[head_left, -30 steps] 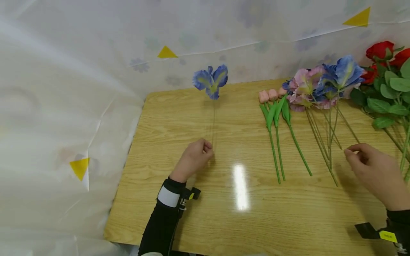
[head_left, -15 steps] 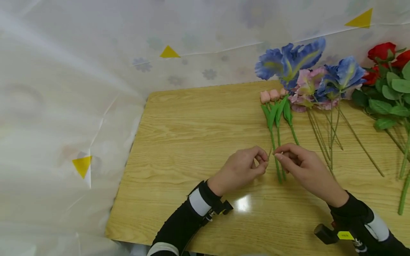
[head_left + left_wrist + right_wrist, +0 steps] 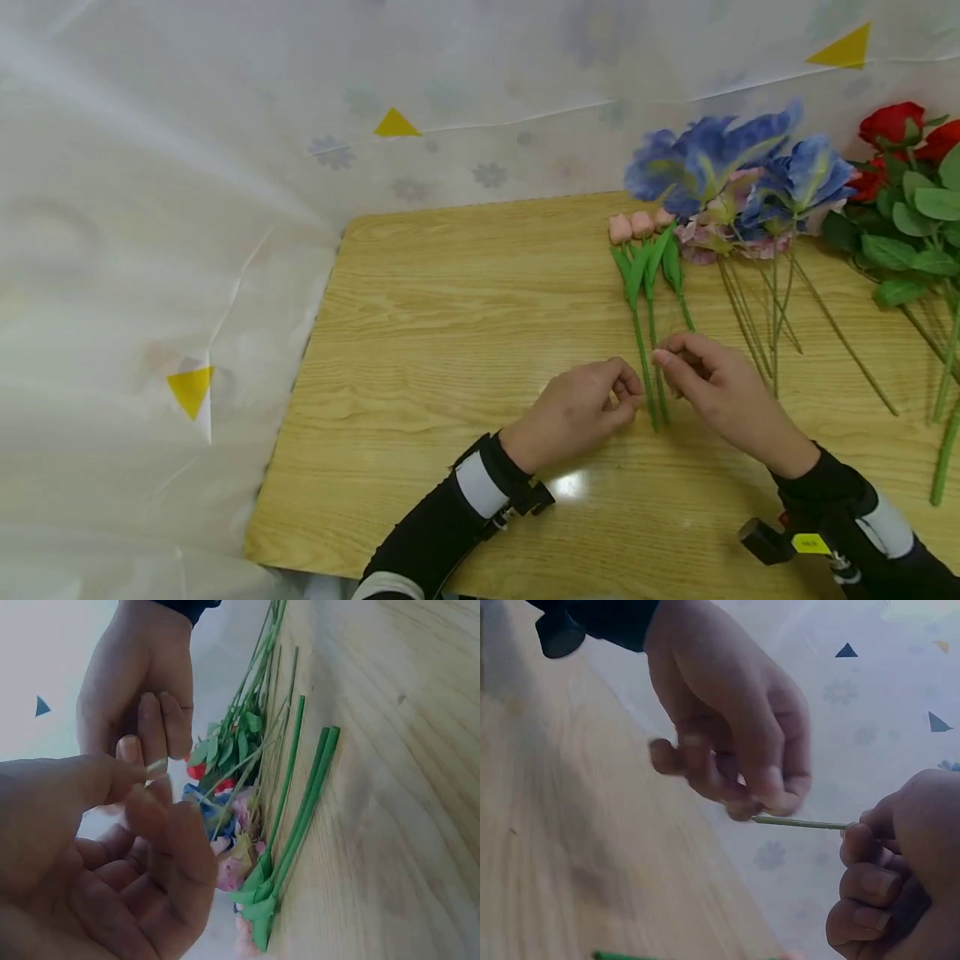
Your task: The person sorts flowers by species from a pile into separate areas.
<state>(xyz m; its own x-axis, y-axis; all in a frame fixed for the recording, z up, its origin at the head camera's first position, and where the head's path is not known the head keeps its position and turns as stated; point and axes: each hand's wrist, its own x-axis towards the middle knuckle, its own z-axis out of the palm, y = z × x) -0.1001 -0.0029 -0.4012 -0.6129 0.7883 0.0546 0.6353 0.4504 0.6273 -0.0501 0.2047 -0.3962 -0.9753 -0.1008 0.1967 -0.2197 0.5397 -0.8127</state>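
Note:
A blue iris (image 3: pixel 693 167) is held up over the table, its bloom near the back edge. In the right wrist view its thin green stem (image 3: pixel 802 823) spans the gap between both hands. My left hand (image 3: pixel 577 408) pinches the stem's lower end between thumb and fingertips. Just to the right, my right hand (image 3: pixel 720 404) pinches the same stem with thumb and forefinger. Beneath the hands lie several pink tulips (image 3: pixel 621 230) with green leaves; the right hand hides part of one tulip's stem in the head view.
Right of the tulips lie other blue irises (image 3: pixel 806 175) and pink irises (image 3: pixel 701 243), bare stems toward me. Red roses (image 3: pixel 891 123) with broad leaves sit at the far right. A pale patterned sheet (image 3: pixel 450 75) borders the wooden table (image 3: pixel 450 283) behind and at left.
My left hand has carried the blue iris rightward to the tulips. The right hand has come leftward to meet it and pinches the stem too. Lately both hands have shifted slightly right.

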